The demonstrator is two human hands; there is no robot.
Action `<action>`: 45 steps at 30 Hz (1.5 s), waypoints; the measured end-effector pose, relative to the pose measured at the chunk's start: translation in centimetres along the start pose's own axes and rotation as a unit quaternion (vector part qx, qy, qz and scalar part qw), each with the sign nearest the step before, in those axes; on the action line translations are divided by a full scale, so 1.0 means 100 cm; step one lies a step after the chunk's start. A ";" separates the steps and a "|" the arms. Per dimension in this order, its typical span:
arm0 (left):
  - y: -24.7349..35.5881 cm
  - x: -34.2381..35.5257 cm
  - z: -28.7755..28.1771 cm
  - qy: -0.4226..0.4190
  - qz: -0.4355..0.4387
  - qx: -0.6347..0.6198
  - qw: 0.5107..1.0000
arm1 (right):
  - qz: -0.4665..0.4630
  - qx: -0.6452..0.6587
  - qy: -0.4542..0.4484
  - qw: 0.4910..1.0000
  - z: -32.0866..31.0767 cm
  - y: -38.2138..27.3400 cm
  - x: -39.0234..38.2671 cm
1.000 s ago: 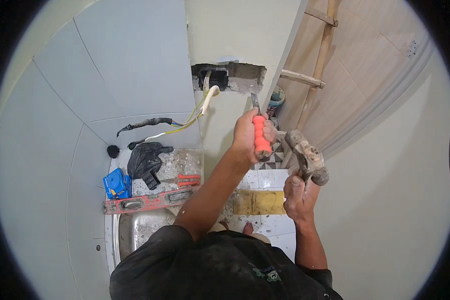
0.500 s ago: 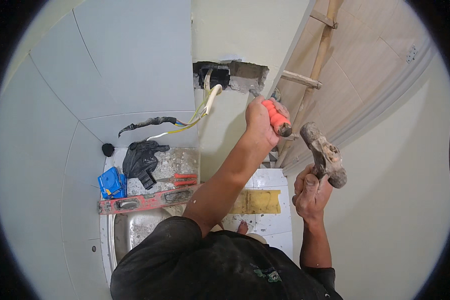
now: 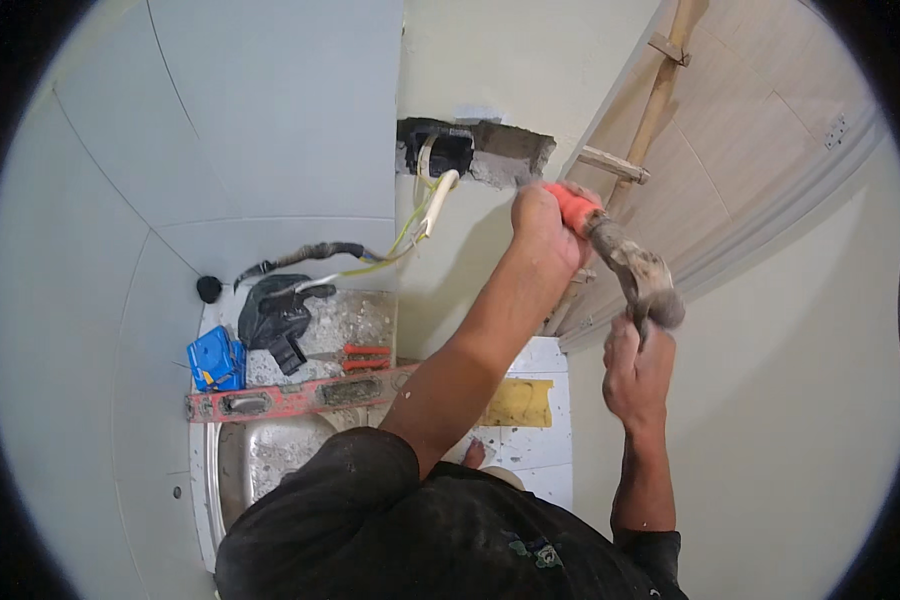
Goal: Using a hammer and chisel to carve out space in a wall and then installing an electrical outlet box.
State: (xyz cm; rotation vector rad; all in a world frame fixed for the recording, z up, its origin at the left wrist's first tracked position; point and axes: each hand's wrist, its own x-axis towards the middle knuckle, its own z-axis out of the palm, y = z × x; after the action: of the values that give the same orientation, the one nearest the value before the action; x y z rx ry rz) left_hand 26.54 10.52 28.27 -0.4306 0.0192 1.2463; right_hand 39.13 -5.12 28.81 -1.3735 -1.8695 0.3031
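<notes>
My left hand [image 3: 548, 232] is closed around the orange grip of a chisel [image 3: 575, 207], whose tip, blurred, points at the lower right edge of a rough hole [image 3: 515, 150] in the cream wall. In my right hand [image 3: 638, 372] is a worn hammer [image 3: 642, 275]; its head meets, or nearly meets, the butt of the chisel. Inside the hole's left part sits a black electrical box [image 3: 442, 152]. White, yellow-green and black-taped cables [image 3: 440, 203] hang out of it toward the left.
Below the hole, a red spirit level [image 3: 295, 397] lies across a steel sink [image 3: 270, 455]. Near it are orange-handled pliers [image 3: 367, 358], a black plastic bag [image 3: 270, 312] and a blue packet [image 3: 216, 358], amid rubble. A wooden ladder [image 3: 660, 100] leans at the right; a yellow strip [image 3: 522, 402] lies below.
The hammer head has swung up and left onto or close to the chisel's butt. My view has shifted slightly, and the cables sway a little.
</notes>
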 end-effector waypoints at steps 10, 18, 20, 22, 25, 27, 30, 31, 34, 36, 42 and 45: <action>0.006 -0.002 -0.009 -0.026 0.001 0.035 0.999 | -0.274 -0.262 0.057 0.924 0.012 0.032 -0.005; 0.017 -0.053 -0.043 -0.019 0.010 0.287 0.958 | 0.032 0.202 0.036 0.978 0.024 0.013 -0.032; 0.022 -0.062 -0.041 0.005 0.055 0.285 0.957 | 0.038 0.241 0.041 0.969 0.027 0.013 -0.039; 0.031 -0.064 -0.034 0.021 0.072 0.311 0.947 | 0.036 0.240 0.026 0.970 0.031 0.017 -0.042; 0.040 -0.059 -0.039 0.026 0.114 0.374 0.920 | 0.043 0.250 0.010 0.967 0.037 0.017 -0.048; 0.044 -0.052 -0.043 0.036 0.169 0.421 0.890 | 0.055 0.282 -0.007 0.958 0.040 0.018 -0.053; 0.051 -0.046 -0.042 0.031 0.110 0.349 0.930 | 0.045 0.279 -0.020 0.959 0.046 0.021 -0.062; 0.054 -0.049 -0.041 0.031 0.109 0.353 0.929 | 0.046 0.286 -0.005 0.957 0.048 0.020 -0.064; 0.051 -0.070 -0.040 -0.010 -0.190 0.241 0.952 | 0.051 0.298 -0.007 0.953 0.049 0.025 -0.066; 0.038 -0.083 -0.041 -0.011 -0.114 0.273 0.955 | 0.065 0.314 -0.007 0.947 0.047 0.022 -0.065; 0.035 -0.067 -0.039 0.005 0.014 0.221 0.975 | 0.053 0.305 -0.005 0.951 0.043 0.024 -0.064; 0.034 -0.065 -0.039 0.006 0.030 0.189 0.981 | 0.039 0.287 0.009 0.957 0.040 0.021 -0.062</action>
State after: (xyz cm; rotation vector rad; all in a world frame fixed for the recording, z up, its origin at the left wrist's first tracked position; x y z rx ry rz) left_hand 22.12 4.11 25.24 -0.1075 0.2768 1.2650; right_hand 38.48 -8.78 22.12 -1.0378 -1.5392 0.8010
